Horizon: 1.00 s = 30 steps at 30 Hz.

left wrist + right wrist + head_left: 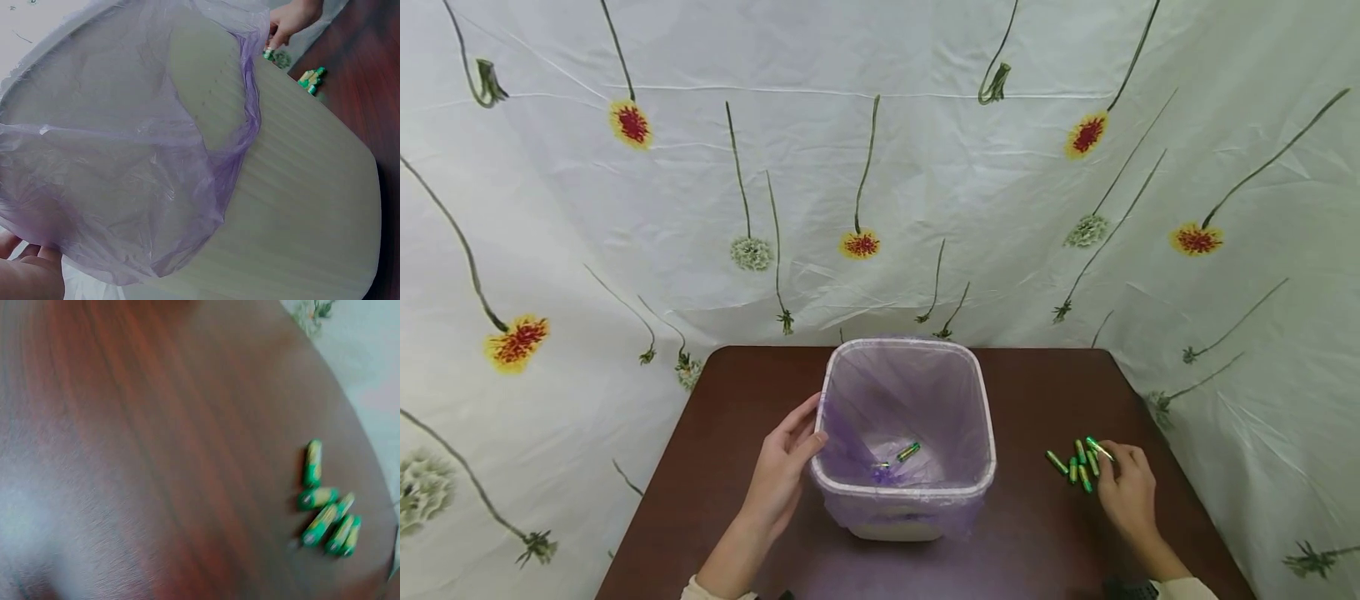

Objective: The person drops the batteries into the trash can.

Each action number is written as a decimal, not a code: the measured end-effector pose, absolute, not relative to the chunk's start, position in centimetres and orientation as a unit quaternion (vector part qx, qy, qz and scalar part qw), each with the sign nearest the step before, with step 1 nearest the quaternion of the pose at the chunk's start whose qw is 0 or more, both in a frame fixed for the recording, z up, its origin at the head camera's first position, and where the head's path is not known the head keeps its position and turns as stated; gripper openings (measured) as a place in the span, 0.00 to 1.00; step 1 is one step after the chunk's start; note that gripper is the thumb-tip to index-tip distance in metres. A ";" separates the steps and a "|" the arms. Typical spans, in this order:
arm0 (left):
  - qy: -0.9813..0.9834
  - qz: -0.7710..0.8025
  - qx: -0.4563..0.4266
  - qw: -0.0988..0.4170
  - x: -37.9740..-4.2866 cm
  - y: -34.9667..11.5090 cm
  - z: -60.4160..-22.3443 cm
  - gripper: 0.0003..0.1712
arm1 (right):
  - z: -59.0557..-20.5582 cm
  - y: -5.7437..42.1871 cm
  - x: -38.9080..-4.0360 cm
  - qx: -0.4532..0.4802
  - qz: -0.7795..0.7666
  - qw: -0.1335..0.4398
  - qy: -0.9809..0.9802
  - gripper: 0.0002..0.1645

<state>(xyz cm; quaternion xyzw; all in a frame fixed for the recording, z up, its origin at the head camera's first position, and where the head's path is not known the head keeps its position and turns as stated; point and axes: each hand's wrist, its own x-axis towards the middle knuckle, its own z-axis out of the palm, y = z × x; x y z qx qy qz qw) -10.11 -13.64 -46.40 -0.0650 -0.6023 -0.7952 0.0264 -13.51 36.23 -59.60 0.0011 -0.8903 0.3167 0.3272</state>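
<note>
My left hand grips the left rim of a whitish bin, thumb at the edge and fingers along the outer side. A thin purple bin liner lines the bin and folds down outside; it spreads wide in the left wrist view. Two green batteries show at the bottom of the bin. To its right, my right hand pinches a green battery over a small group of them. The right wrist view shows several loose batteries on the table, without the hand.
A dark brown wooden table carries everything. White cloth printed with flowers hangs behind the table and along both sides.
</note>
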 end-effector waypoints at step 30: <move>-0.601 -0.797 -0.052 0.022 -10.1 -13.6 -46.4 0.35 | -47.9 29.1 -19.2 0.251 0.359 0.289 -0.852 0.12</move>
